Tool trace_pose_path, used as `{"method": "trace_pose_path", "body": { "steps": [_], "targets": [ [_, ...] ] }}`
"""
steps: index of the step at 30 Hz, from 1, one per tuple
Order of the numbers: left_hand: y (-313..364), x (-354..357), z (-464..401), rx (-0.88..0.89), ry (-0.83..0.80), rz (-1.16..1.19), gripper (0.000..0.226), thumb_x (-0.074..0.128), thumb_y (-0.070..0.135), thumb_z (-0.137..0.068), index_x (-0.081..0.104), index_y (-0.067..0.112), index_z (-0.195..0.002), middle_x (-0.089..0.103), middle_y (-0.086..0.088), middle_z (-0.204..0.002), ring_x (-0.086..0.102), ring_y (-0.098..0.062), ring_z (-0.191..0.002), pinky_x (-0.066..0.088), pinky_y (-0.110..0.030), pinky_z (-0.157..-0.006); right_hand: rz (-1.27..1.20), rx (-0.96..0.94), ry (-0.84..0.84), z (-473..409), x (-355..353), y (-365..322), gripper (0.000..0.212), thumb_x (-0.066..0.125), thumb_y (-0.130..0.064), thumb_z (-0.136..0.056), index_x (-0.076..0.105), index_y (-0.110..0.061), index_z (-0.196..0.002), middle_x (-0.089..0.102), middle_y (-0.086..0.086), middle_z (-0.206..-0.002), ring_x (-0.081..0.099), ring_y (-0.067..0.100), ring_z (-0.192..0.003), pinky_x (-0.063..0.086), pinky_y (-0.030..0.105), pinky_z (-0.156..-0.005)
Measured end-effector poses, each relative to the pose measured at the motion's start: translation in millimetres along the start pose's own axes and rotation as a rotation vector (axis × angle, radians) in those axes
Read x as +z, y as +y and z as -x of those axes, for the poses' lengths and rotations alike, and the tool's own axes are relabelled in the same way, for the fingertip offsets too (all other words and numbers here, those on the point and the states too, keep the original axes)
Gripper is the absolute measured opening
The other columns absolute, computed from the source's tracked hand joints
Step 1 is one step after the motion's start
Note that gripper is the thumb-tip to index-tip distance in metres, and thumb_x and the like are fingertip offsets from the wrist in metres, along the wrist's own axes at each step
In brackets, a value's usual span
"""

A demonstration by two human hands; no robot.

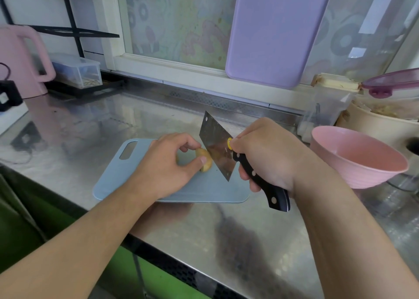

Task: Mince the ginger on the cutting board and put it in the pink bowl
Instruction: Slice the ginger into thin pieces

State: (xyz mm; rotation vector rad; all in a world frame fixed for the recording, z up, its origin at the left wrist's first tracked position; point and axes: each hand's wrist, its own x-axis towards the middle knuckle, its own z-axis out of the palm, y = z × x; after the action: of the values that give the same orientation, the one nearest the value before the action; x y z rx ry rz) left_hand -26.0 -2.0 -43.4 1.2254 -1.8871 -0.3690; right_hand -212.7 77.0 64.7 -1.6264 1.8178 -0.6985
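Note:
A yellowish piece of ginger (pixel 204 157) lies on the light blue cutting board (pixel 113 180) in the middle of the steel counter. My left hand (pixel 167 167) pinches the ginger between thumb and curled fingers. My right hand (pixel 269 155) grips the black riveted handle of a cleaver (pixel 216 144), forefinger against the blade. The blade stands tilted against the ginger's right side, its lower corner near the board. The pink bowl (pixel 358 160) sits to the right of the board, with nothing visible inside it.
A pink kettle (pixel 20 60) and a clear lidded box (pixel 77 70) stand at the back left. A lilac board (pixel 274 31) leans on the window. Containers and a beige pot (pixel 371 121) crowd the back right. The counter's front edge (pixel 181 269) runs diagonally below my arms.

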Motion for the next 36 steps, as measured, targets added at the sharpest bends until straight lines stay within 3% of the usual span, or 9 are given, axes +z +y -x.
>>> {"method": "trace_pose_path", "body": {
  "steps": [8,13,18,23,26,28,32,36],
  "targets": [
    [0,0,-1,-0.023,-0.017,-0.009,0.014,0.078,0.038,-0.089,0.072,0.031,-0.101,0.062,0.025,-0.098,0.057,-0.001,-0.103,0.034,-0.005,-0.082,0.018,-0.009,-0.026,-8,-1,-12,0.029,0.049,-0.005,-0.097,0.061,-0.001,-0.071,0.060,0.012,-0.051,0.051,0.023,-0.031,0.040,0.020,-0.042],
    [-1,0,0,-0.038,-0.031,0.016,0.013,0.077,0.039,-0.089,0.072,0.034,-0.100,0.062,0.024,-0.099,0.057,-0.002,-0.105,0.037,-0.014,-0.083,0.021,0.008,-0.062,-17,2,-16,0.032,0.048,-0.005,-0.098,0.059,-0.002,-0.069,0.057,0.008,-0.046,0.049,0.021,-0.030,0.039,0.017,-0.039],
    [-1,1,0,-0.055,-0.030,0.034,0.013,0.078,0.037,-0.089,0.072,0.033,-0.100,0.061,0.023,-0.099,0.057,-0.003,-0.105,0.037,-0.014,-0.083,-0.051,0.064,-0.084,-28,1,-17,0.025,0.050,-0.010,-0.101,0.063,-0.003,-0.080,0.056,0.007,-0.044,0.048,0.019,-0.032,0.043,0.021,-0.040],
    [-2,0,-1,-0.044,-0.033,0.036,0.014,0.078,0.038,-0.088,0.073,0.033,-0.100,0.062,0.025,-0.097,0.058,0.000,-0.104,0.037,-0.013,-0.081,-0.025,0.014,-0.080,-33,12,-17,0.027,0.048,-0.001,-0.096,0.063,0.000,-0.074,0.058,0.015,-0.054,0.054,0.028,-0.048,0.047,0.031,-0.050],
    [-3,1,-1,-0.047,-0.034,0.039,0.014,0.078,0.039,-0.088,0.072,0.034,-0.100,0.062,0.024,-0.097,0.058,0.001,-0.103,0.039,-0.016,-0.081,0.011,-0.007,-0.059,-34,26,-7,0.030,0.047,0.000,-0.094,0.059,-0.002,-0.066,0.059,0.019,-0.057,0.054,0.026,-0.036,0.046,0.025,-0.045],
    [-3,0,-1,-0.049,-0.027,0.042,0.016,0.079,0.039,-0.087,0.072,0.034,-0.100,0.063,0.023,-0.096,0.058,0.001,-0.101,0.039,-0.017,-0.080,0.065,-0.031,-0.020,-36,38,0,0.022,0.048,-0.003,-0.096,0.057,0.000,-0.077,0.061,0.021,-0.061,0.057,0.027,-0.033,0.045,0.024,-0.041],
    [-3,-1,0,-0.040,-0.031,0.043,0.015,0.079,0.038,-0.088,0.071,0.034,-0.100,0.061,0.025,-0.095,0.056,0.005,-0.096,0.036,-0.010,-0.077,0.101,-0.082,0.046,-41,51,11,0.022,0.046,-0.013,-0.103,0.060,-0.003,-0.089,0.065,0.017,-0.073,0.068,0.033,-0.054,0.055,0.032,-0.050],
    [-4,-2,0,-0.033,-0.034,0.022,0.017,0.078,0.039,-0.088,0.070,0.035,-0.101,0.063,0.024,-0.099,0.057,0.001,-0.103,0.036,-0.011,-0.081,0.046,-0.054,0.100,-44,40,14,0.024,0.050,-0.019,-0.102,0.066,-0.008,-0.088,0.067,0.009,-0.062,0.064,0.022,-0.046,0.053,0.025,-0.047]
  ]
}}
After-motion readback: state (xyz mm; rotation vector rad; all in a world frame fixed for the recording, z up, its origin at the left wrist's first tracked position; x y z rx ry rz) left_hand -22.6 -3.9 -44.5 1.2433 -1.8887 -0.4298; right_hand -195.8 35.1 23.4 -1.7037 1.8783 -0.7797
